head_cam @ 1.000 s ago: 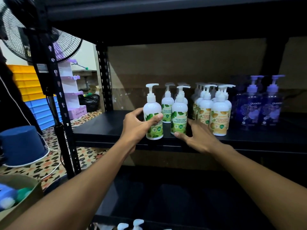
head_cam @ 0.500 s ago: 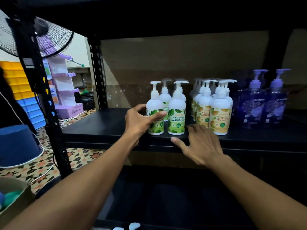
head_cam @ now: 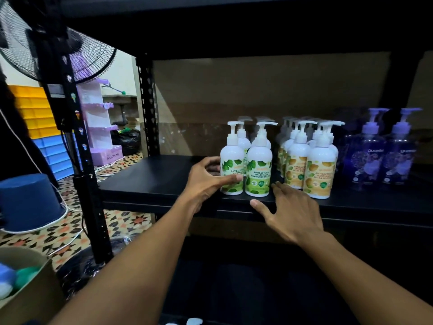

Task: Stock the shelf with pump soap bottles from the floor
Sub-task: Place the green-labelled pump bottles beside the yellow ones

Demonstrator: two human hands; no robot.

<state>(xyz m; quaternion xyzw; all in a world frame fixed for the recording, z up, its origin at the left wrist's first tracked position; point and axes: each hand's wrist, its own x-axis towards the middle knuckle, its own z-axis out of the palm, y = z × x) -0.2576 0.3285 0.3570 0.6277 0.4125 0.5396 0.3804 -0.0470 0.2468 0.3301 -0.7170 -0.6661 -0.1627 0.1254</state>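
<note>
Green-leaf bottle (head_cam: 230,158) gripped by left hand (head_cam: 203,182) — right hand (head_cam: 290,212) spread nearby.

Light enters from 9 o'clock, where the pale wall (head_cam: 121,73) and patterned floor (head_cam: 126,219) are brightest. A slanted pale wedge falls on the brown back panel (head_cam: 234,90) toward 10 o'clock. Under the upper board at 12 o'clock and in the lower bay at 6 o'clock, all sinks near black. The green-label bottles (head_cam: 259,165) at centre are sharp, their print readable. The purple bottles (head_cam: 372,158) at 3 o'clock are dim and soft. The left hand (head_cam: 203,181) smears slightly at its fingertips. Wide-angle bending stretches the fan (head_cam: 89,59) at 10 o'clock, and the cardboard box (head_cam: 35,289) at 8 o'clock is blurred.
</note>
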